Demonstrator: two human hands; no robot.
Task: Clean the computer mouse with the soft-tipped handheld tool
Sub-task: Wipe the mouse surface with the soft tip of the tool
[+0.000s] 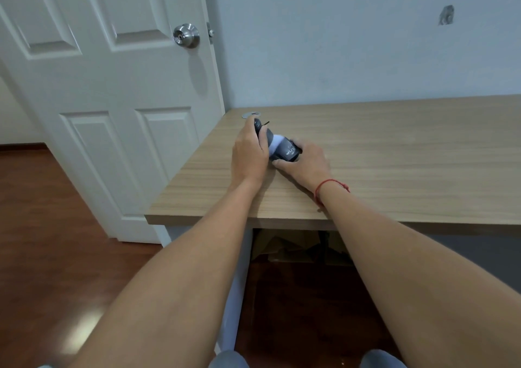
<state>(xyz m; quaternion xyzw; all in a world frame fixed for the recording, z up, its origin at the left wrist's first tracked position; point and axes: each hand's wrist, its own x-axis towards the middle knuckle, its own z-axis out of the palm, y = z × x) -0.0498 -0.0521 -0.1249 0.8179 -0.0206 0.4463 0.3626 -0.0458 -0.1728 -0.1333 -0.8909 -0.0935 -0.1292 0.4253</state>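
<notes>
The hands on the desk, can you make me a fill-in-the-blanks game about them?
1. Both hands rest on a wooden ____.
2. The left hand grips the dark cleaning tool; the right hand holds the grey ____ with white letters.
3. A thin ____ string circles the right wrist.
4. Left of the wooden top, the white door has a round silver ____.

Missing words: desk, mouse, red, knob

Lettering on the mouse

We read only pale letters, "WL" and then something unclear, on the dark mouse (289,151) (partly covered by fingers); nothing else carries writing.
</notes>
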